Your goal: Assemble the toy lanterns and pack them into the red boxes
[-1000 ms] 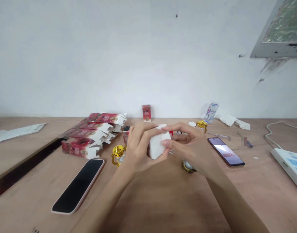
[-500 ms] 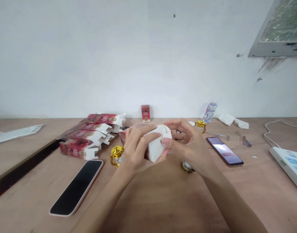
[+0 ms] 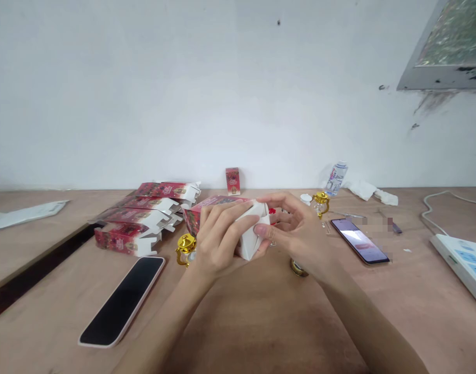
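Wood bench (image 3: 269, 327). Clock centred on it: pile of cartons (image 3: 144, 217) at 10, gold pot (image 3: 186, 244) there too, dark phone (image 3: 123, 301) at 9. Red box (image 3: 233, 181) upright at 12. Bottle (image 3: 336, 179), second pot (image 3: 321, 199) and tissues (image 3: 361, 190) around 2, lit phone (image 3: 359, 241) nearer 3, power strip (image 3: 458, 265) at 3.

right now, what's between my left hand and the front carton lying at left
A gold-lidded pot; in the head view, the red end of the held box shows just above it.

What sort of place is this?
Perhaps a small packing workspace: a wooden table bears a pile of open-flapped red boxes, and a similar box is held above it.
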`<state>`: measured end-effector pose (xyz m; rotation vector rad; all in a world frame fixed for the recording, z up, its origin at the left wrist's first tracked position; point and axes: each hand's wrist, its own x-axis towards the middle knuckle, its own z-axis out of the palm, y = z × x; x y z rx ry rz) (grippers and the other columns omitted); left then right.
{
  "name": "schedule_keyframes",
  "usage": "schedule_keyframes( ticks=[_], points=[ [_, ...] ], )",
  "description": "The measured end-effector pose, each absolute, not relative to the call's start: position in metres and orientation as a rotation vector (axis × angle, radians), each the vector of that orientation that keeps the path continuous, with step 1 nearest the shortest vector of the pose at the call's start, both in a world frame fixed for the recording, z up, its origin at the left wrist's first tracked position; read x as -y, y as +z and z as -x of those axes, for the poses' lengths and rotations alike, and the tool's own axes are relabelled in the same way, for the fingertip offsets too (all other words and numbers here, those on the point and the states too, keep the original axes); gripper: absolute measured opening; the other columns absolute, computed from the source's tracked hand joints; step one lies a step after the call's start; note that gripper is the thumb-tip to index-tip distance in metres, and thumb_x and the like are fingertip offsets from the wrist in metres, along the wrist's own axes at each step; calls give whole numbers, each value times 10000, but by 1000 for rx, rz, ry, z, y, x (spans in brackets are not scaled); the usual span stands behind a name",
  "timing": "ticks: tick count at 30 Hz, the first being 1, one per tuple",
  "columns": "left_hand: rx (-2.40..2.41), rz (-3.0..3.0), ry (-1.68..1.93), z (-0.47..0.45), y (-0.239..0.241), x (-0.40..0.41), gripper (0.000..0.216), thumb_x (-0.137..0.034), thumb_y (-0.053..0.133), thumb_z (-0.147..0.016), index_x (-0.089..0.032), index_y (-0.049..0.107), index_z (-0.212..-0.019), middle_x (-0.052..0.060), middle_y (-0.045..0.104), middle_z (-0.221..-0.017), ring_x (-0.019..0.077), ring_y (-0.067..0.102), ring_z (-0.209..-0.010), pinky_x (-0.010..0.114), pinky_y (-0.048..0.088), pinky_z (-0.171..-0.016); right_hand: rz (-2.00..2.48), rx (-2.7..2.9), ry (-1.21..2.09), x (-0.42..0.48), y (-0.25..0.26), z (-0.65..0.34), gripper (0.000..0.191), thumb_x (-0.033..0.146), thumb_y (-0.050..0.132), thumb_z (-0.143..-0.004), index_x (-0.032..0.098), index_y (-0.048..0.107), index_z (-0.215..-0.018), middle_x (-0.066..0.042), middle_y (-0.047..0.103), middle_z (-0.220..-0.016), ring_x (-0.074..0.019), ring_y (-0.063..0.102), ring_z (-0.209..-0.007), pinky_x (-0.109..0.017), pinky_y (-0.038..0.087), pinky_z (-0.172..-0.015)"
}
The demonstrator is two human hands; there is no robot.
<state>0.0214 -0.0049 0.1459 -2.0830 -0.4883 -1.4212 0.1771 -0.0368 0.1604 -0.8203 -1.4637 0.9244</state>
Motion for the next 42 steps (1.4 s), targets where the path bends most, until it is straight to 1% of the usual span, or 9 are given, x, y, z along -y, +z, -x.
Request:
schedule_keyframes(
  ticks=[8, 13, 16, 19, 22, 27, 36, 40, 42],
  points=[
    [572, 2319, -1295, -18, 145, 1, 533, -276, 664, -747, -205, 401, -1205, 136, 603, -1090, 268, 562, -991, 420, 411, -831, 852, 1431, 923, 24, 153, -180, 401, 350, 781, -622, 247, 587, -958, -7, 654, -945, -114, 605, -667, -266, 544, -582],
    [696, 2349, -1327, -15, 148, 3, 622, -310, 635, -781, -196, 320, -1305, 132, 595, -1108, 257, 558, -975, 382, 424, -790, 890, 1415, 768, 27, 151, -174, 357, 334, 753, -668, 273, 630, -998, -7, 662, -981, -117, 613, -664, -268, 536, -575],
    [793, 2288, -1411, -13, 150, 7, 658, -357, 688, -741, -217, 344, -1285, 108, 604, -1101, 245, 577, -958, 355, 454, -766, 902, 1430, 680, 36, 153, -171, 275, 331, 660, -773, 294, 646, -1045, -5, 685, -963, -128, 625, -691, -265, 532, -579],
    [809, 2257, -1460, -11, 152, 10, 650, -398, 727, -695, -220, 398, -1227, 92, 615, -1086, 232, 599, -932, 342, 477, -762, 887, 1481, 717, 41, 158, -174, 267, 310, 591, -832, 295, 637, -1094, -8, 685, -1015, -139, 645, -759, -261, 539, -608],
    [817, 2264, -1436, -12, 153, 11, 602, -417, 715, -704, -210, 425, -1189, 87, 624, -1064, 221, 609, -912, 334, 486, -756, 847, 1491, 799, 41, 162, -181, 237, 285, 617, -812, 275, 651, -1047, -10, 667, -1065, -134, 652, -796, -249, 552, -642],
    [784, 2290, -1397, -11, 154, 11, 585, -428, 705, -713, -183, 430, -1168, 92, 628, -1044, 213, 612, -911, 320, 484, -747, 801, 1469, 851, 38, 164, -187, 178, 262, 623, -800, 246, 645, -977, -9, 669, -971, -118, 652, -756, -224, 563, -613],
    [665, 2316, -1375, -15, 155, 10, 484, -344, 666, -758, -169, 439, -1149, 98, 642, -1001, 210, 612, -895, 307, 473, -703, 951, 1468, 690, 44, 164, -180, 144, 226, 643, -750, 238, 642, -893, 0, 664, -982, -109, 653, -651, -238, 562, -572],
    [642, 2327, -1374, -15, 155, 9, 474, -359, 663, -758, -169, 451, -1136, 96, 642, -977, 213, 613, -891, 310, 469, -693, 1003, 1499, 680, 43, 164, -180, 129, 221, 621, -762, 236, 638, -889, -5, 665, -997, -105, 642, -631, -245, 546, -558],
    [626, 2342, -1395, -15, 154, 8, 486, -353, 679, -747, -167, 453, -1135, 102, 640, -981, 218, 612, -899, 321, 473, -704, 1002, 1518, 701, 39, 162, -182, 182, 255, 656, -745, 244, 632, -925, -11, 658, -1015, -113, 633, -661, -254, 546, -571]
  ],
)
